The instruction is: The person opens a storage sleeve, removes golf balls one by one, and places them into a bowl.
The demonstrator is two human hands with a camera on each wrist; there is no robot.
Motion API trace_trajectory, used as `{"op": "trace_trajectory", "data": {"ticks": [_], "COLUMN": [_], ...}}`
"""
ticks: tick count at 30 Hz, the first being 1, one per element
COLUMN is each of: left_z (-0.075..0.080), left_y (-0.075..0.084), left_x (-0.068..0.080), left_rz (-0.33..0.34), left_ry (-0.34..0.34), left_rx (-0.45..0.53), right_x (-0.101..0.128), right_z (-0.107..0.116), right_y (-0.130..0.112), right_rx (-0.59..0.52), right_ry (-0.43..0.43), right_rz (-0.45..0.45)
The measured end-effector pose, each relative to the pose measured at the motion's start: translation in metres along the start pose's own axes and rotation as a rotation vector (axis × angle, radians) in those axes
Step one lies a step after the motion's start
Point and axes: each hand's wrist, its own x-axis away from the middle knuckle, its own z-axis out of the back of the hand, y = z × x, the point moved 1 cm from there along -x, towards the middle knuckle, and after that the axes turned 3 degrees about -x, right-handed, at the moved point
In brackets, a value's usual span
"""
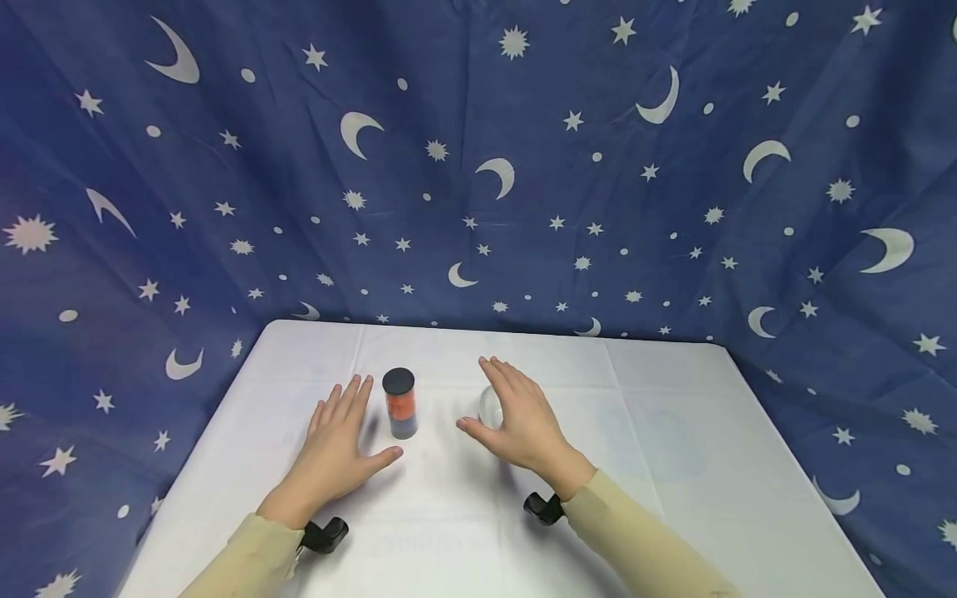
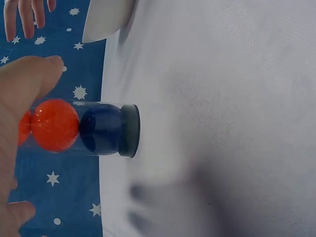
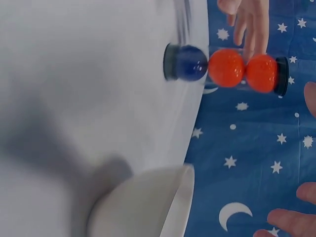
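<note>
A clear tube with a black lid [image 1: 399,381] stands upright on the table, left of centre. Inside the tube [image 3: 226,68] are two orange balls stacked above a dark blue one. My left hand [image 1: 334,448] hovers just left of the tube, fingers spread, touching nothing that I can see. To the right, my right hand [image 1: 527,428] is held over a white bowl or cup [image 3: 138,205], its fingers extended and thumb apart. In the head view that hand hides most of the white vessel. No contact between hand and vessel shows.
A white cloth covers the table [image 1: 673,498]. Behind it and at both sides hangs a dark blue curtain [image 1: 419,316] with moons and stars. Black wrist cameras sit under both cuffs, including the left wrist camera [image 1: 325,536].
</note>
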Motion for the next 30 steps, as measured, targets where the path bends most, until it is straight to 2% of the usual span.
{"op": "trace_trajectory", "data": {"ticks": [9,12,18,24,30], "left_z": [-0.006,-0.009,-0.015,-0.023,-0.03], "left_y": [-0.002,0.0,0.001,0.002,0.003], "left_x": [-0.003,-0.003,-0.005,-0.01,-0.018], "left_rz": [0.0,0.022,0.087,0.076,0.108], "left_ry": [-0.01,-0.031,-0.069,-0.063,-0.063], "left_rx": [0.108,0.161,0.262,0.397,0.507], "right_x": [-0.01,-0.013,-0.014,-0.016,-0.021], "right_z": [-0.011,-0.014,-0.019,-0.026,-0.033], "right_y": [-0.012,-0.013,-0.017,-0.022,-0.027], "right_rx": [-0.065,-0.08,-0.157,-0.24,-0.31], "right_ry": [0.024,0.024,-0.001,-0.002,0.02], "right_rz": [0.016,0.015,-0.044,-0.088,-0.092]}}
